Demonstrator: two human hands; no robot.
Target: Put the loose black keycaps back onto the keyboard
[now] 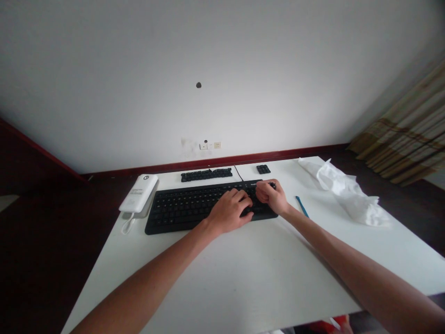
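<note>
A black keyboard (184, 211) lies on the white table. My left hand (231, 208) rests over its right part, palm down, the fingers bent and a little spread, with the thumb apart. Just right of it, my right hand (272, 195) is closed like a fist above the number-pad end. Something small and dark shows at its knuckles, but the fingers hide what it is. Behind the keyboard lie a cluster of black keycaps (206, 175) in rows and a smaller block of black keycaps (263, 169). The keys under my hands are hidden.
At the left stands a white power bank (139, 193) with a short white cable (128, 225). A blue stick-like tool (302, 207) lies right of my right hand. Crumpled white wrapping (344, 190) covers part of the right side. A wall with sockets (209, 145) rises behind the table (222, 278).
</note>
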